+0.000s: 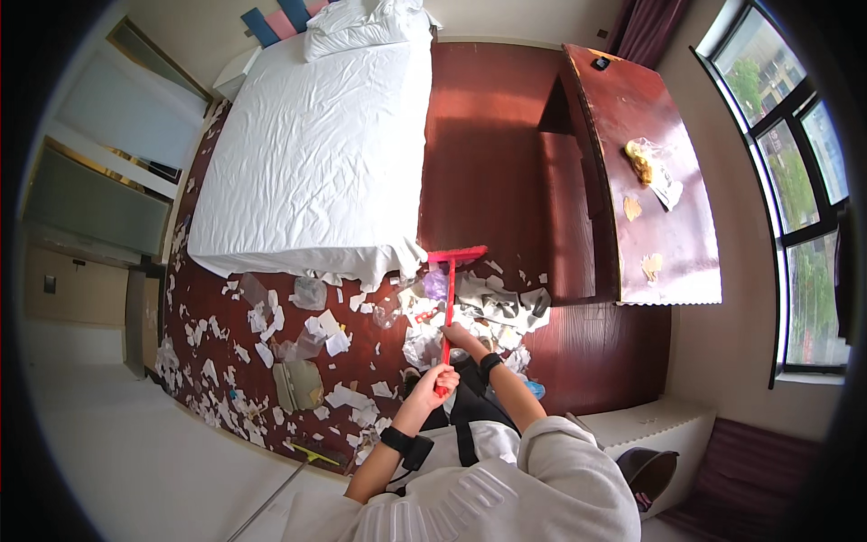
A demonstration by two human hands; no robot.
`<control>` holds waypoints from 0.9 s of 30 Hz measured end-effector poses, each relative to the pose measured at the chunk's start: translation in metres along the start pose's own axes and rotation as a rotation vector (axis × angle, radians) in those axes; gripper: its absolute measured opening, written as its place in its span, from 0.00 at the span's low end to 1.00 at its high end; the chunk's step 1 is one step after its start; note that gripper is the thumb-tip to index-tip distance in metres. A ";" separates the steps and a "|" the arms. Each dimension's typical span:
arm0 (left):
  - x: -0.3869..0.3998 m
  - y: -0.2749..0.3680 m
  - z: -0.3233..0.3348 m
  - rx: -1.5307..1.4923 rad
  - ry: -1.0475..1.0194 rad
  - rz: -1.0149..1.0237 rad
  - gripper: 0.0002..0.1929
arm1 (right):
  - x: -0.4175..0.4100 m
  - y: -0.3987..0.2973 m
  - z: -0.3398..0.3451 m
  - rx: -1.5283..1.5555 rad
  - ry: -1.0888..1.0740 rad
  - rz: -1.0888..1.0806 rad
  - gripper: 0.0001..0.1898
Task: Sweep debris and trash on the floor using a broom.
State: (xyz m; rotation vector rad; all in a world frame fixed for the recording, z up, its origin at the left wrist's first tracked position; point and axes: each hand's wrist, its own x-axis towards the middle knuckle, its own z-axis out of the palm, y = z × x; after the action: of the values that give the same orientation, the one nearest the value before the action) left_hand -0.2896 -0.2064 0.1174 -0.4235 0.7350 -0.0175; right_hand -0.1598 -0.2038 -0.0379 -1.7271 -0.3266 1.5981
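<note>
A red broom (450, 291) points away from my body, its red bristle head (464, 255) on the wooden floor by the corner of the bed. My left hand (435, 386) is closed around the top end of the handle. Further down the same handle, my right hand (462, 337) grips it. Beneath the broom lies a heap of white paper and plastic waste (501, 301), with a purple plastic bag (435, 284) in it. A blue plastic piece (534, 389) lies to the right of my legs.
Paper scraps (210, 372) cover the floor at left, around a flattened beige piece (298, 385). A bed with a white sheet (311, 149) stands ahead; a dark red desk (667, 251) stands at right. A squeegee-like tool (313, 455) leans lower left; a dark bin (647, 471) is lower right.
</note>
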 end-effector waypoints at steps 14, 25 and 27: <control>-0.095 0.032 -0.036 0.129 0.165 -0.368 0.11 | -0.042 0.053 0.109 0.199 0.447 -0.146 0.12; -0.158 0.018 -0.066 0.140 0.239 -0.561 0.12 | -0.113 0.051 0.169 0.277 0.466 -0.072 0.13; -0.162 0.010 -0.067 0.151 0.242 -0.579 0.12 | -0.124 0.056 0.172 0.320 0.453 -0.050 0.14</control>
State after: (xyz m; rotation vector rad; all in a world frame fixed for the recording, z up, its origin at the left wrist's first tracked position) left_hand -0.4557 -0.1958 0.1736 -0.4827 0.8202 -0.6739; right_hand -0.3607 -0.2622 0.0269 -1.7481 0.1030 1.1074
